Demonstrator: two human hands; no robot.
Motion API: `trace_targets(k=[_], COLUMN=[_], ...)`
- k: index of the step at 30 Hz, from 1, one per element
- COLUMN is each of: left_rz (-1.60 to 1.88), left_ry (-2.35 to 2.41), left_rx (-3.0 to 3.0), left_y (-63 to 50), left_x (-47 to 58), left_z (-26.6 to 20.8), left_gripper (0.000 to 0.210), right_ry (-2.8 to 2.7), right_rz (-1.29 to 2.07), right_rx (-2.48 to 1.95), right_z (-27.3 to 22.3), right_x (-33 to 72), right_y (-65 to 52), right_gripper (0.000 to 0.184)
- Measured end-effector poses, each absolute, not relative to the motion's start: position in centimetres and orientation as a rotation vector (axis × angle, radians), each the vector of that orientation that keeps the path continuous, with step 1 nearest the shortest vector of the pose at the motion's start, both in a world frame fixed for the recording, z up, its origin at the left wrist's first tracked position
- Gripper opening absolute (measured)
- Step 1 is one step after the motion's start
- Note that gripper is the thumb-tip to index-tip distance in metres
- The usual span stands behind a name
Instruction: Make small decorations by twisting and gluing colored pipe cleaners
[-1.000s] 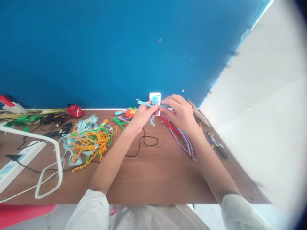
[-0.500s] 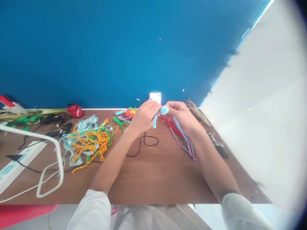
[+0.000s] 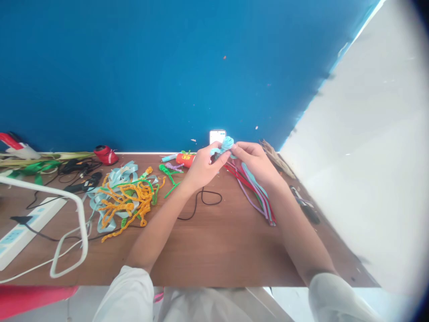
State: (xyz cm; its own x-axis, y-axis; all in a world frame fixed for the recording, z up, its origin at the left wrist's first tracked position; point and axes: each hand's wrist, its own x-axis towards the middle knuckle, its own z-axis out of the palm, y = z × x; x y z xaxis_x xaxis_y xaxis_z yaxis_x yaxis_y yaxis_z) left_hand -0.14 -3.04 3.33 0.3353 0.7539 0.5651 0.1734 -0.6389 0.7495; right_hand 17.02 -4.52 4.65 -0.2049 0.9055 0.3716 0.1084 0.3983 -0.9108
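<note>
Both hands meet at the far centre of the wooden desk (image 3: 214, 250), raised slightly above its surface. The left hand (image 3: 201, 167) and right hand (image 3: 256, 163) are each closed in a fingertip pinch on one small light-blue pipe-cleaner coil (image 3: 226, 146), which sits between them and just above the knuckles. The coil lies to the right of the left hand and to the left of the right hand. Both are equally near, both touching. It is bunched into a rounded knot, so it shows no clear long axis, though short fuzzy ends trail towards the left thumb.

Materials: the coil is soft, fuzzy chenille over wire, bendable and matte. Below the right hand a bundle of straight pipe cleaners (image 3: 256, 194) in red, pink, lilac and blue lies flat, its long axis running from the far centre towards the near right. At the left a tangled heap of orange, green and pale-blue twisted strands (image 3: 124, 197) rests on the desk. A thin black cable (image 3: 201, 201) loops under the left forearm. A white phone (image 3: 217, 135) stands against the blue wall (image 3: 167, 67) just behind the hands. A white power strip (image 3: 23, 226) lies at the near left.
</note>
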Motion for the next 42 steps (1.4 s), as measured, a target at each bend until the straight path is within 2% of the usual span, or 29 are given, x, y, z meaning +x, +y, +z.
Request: trace_targets(k=[3,8,10,13,18,20,25,28,30,33,38,42], left_rz=[1.31,1.327,1.307,1.36,1.516,1.57,1.603,1.64,1.648,1.577,1.443,1.323], left_ry=[0.733,0.709,0.707,0.733,0.891,0.919,0.612,0.619,0.739,0.894,0.816,0.771], left_rx=[1.766,1.526,1.506,1.554,2.011,2.25,2.76,2.757,2.623,2.254,1.679,1.491], left_y=[-3.1,-3.0,-3.0,-3.1,-3.5,-3.5,-2.7,-2.4,-2.5,-2.6,-2.0,-1.6], left_x=[0.0,-0.1,0.0,0.3,0.2,-0.2,-1.3,-1.6,-1.4,-1.0,-0.6,-0.4], left_z=[3.4,3.4,3.4,3.3,3.5,3.5,3.4,3.2,3.2,3.3,3.2,2.8], left_gripper=[0.028,0.032,0.032,0.031,0.022,0.018,0.01,0.009,0.006,0.015,0.031,0.035], right_ry=[-1.768,-2.01,-2.03,-2.016,-1.901,-1.818,-1.483,-1.37,-1.395,-1.529,-1.881,-2.033], right_rz=[0.51,-0.001,-0.13,-0.144,0.229,0.563,1.696,1.822,1.659,1.214,0.302,-0.111], right_rx=[-0.908,-0.858,-0.892,-0.945,-0.924,-0.889,-0.694,-0.668,-0.702,-0.768,-0.887,-0.936], right_z=[5.0,5.2,4.9,4.5,4.5,4.7,5.1,5.0,4.9,4.8,4.6,4.1], right_x=[17.2,17.6,17.5,17.3,17.0,17.1,17.4,17.3,17.1,16.9,17.0,17.1], right_y=[-4.9,-5.2,-5.0,-4.6,-4.5,-4.6,-4.5,-4.4,-4.4,-4.5,-4.6,-4.3], right_gripper=[0.031,0.022,0.019,0.022,0.027,0.03,0.029,0.026,0.027,0.028,0.023,0.017])
